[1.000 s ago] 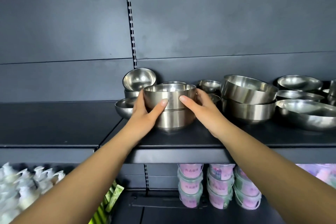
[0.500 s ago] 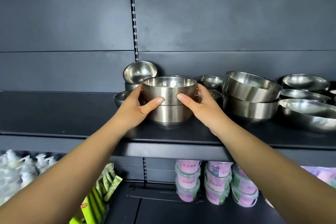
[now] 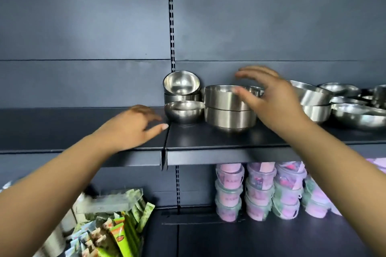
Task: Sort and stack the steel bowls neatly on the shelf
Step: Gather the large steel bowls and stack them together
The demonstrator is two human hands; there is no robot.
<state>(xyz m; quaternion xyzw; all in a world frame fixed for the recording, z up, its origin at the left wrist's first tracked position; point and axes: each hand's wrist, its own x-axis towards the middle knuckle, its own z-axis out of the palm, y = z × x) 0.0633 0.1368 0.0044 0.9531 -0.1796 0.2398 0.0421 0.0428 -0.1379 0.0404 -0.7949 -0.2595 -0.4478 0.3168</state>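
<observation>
fingers (image 3: 248, 73) of our right hand (image 3: 277, 100) spread loose above the two-bowl stack (image 3: 229, 108) on the shelf (image 3: 229, 142), seemingly holding nothing; left hand (image 3: 129, 127) likewise; a careless brush could topple it.

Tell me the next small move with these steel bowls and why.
Probably bring the right hand down onto the tilted bowl at the back left and seat it level in the bowl under it. Both hands are empty, the two-bowl stack stands on the shelf, and that bowl leans against the wall.
</observation>
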